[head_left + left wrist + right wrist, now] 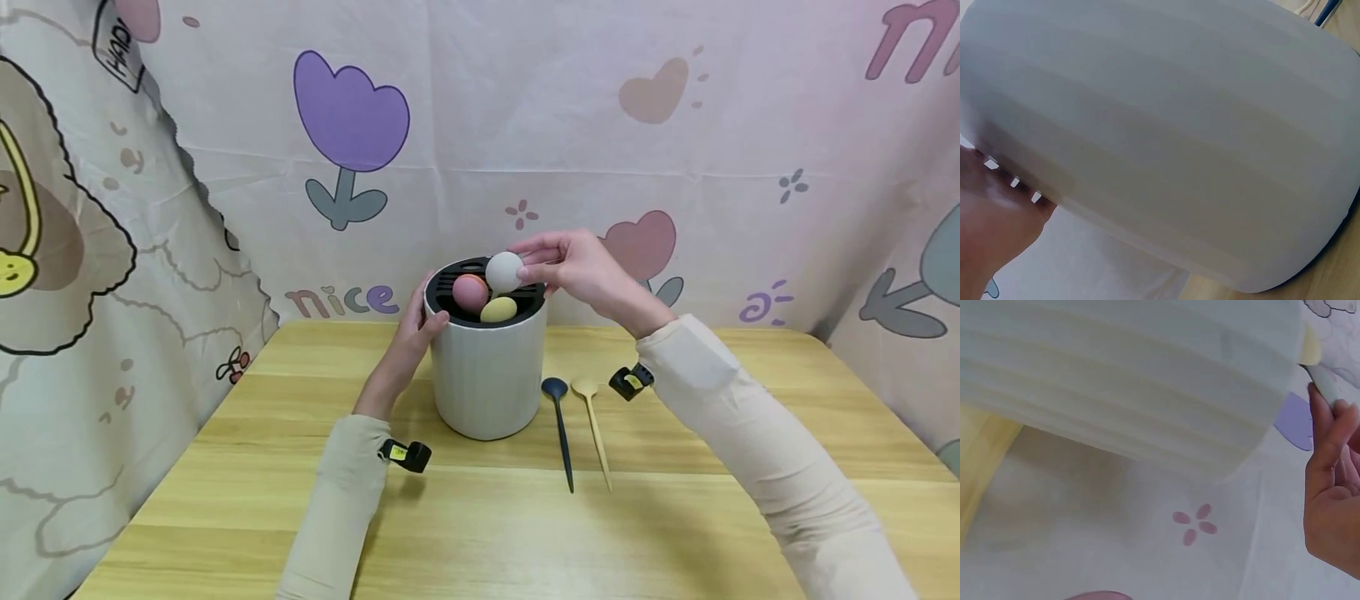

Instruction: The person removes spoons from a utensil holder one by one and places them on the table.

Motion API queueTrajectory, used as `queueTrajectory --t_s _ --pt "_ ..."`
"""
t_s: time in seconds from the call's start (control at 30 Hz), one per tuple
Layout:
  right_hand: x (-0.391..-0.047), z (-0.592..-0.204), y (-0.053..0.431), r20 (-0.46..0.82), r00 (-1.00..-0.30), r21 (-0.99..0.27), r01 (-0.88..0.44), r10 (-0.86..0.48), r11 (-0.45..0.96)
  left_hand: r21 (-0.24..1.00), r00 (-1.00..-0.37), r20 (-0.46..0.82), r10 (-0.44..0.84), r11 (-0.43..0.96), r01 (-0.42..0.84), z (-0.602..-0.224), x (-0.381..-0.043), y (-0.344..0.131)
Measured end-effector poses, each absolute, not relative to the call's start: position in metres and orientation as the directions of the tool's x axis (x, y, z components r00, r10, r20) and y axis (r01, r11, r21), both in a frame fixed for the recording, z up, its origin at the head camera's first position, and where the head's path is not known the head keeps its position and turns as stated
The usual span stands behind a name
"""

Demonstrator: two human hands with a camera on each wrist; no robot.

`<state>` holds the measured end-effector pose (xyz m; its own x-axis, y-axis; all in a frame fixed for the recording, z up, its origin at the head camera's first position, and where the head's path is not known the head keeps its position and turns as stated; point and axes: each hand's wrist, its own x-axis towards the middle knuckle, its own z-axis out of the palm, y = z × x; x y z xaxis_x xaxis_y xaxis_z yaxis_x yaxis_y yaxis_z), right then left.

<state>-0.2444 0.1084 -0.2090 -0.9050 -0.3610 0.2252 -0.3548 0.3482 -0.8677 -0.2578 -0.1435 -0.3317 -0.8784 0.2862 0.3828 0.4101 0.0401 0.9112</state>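
A white ribbed utensil holder (487, 379) with a black slotted top (447, 279) stands upright on the table. My left hand (408, 337) grips its left side near the rim, the thumb at the front and the fingers round the side. With fingers and thumb my right hand (588, 268) pinches the round head of a white spoon (503, 273) over the top of the holder. Beside it, a pink spoon head (470, 294) and a yellow spoon head (498, 310) stick out, with an orange edge behind the pink one. Their handles are hidden.
Right of the holder, a dark blue spoon (562, 429) and a pale yellow spoon (595, 425) lie side by side on the wooden table (262, 467). A printed cloth (480, 100) hangs behind the table and along both sides.
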Motion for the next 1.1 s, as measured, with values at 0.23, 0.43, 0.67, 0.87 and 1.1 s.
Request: queueTrajectory --t_s 0.23,0.43,0.67,0.87,1.1 --pt "-0.238 -0.189 0.112 0.289 -0.885 -0.867 -0.403 -0.364 0.292 0.913 -0.881 0.378 0.285 0.041 0.405 -0.330 -0.258 -0.142" --pt "-0.229 -0.173 0.116 0.414 -0.839 -0.853 -0.493 -0.352 0.173 0.911 -0.883 0.384 0.272 0.047 0.411 -0.335 -0.258 -0.146" --pt "-0.213 -0.163 0.116 0.505 -0.827 -0.850 -0.526 -0.245 0.024 0.906 -0.879 0.392 0.272 0.054 0.420 -0.338 -0.255 -0.149" --pt "-0.197 -0.154 0.117 0.554 -0.811 -0.832 -0.549 -0.189 -0.083 0.903 -0.872 0.401 0.282 0.036 0.428 -0.337 -0.257 -0.148" --pt "-0.181 -0.147 0.121 0.579 -0.785 -0.815 -0.567 -0.218 -0.123 0.903 -0.869 0.401 0.290 0.038 0.429 -0.335 -0.258 -0.145"
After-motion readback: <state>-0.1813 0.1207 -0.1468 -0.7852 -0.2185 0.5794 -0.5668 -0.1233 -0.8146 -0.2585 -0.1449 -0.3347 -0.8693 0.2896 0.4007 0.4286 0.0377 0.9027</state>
